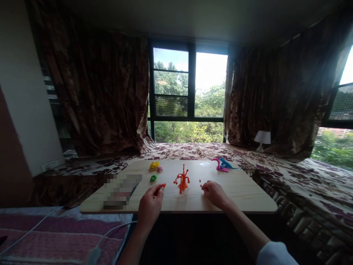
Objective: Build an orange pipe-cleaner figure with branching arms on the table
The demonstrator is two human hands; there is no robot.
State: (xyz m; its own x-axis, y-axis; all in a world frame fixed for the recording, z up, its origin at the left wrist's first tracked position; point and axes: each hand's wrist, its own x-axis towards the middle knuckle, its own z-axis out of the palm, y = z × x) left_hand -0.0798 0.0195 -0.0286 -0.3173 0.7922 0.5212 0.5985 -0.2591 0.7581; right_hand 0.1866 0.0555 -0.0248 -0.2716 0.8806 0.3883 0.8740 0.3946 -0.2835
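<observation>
The orange branching clay figure (183,181) stands upright on the pale wooden table (234,195), around the middle from left to right, with thin arms ending in small knobs. To its left, the left hand (151,200) pinches a small orange piece (164,185) between thumb and forefinger, apart from the figure. To its right, the right hand (214,192) is low over the tabletop, its fingers curled toward the thumb; whether anything is between their tips I cannot tell. Small orange bits (200,180) lie near those fingertips, on the side toward the figure. Beyond the left hand sits a green lump (153,178), and farther back, near the far left corner, a yellow lump (154,165) has a small pink piece (160,169) beside it. Near the far right corner are a curved magenta shape (220,166) and a blue long-tailed shape (226,164), close together. A flat, pixelated item (121,193) lies toward the near left corner. Past the table, a white-shaded lamp (262,138) stands on flowered cloth (193,149) before the dark patterned curtains (110,92) and the window (190,82).
</observation>
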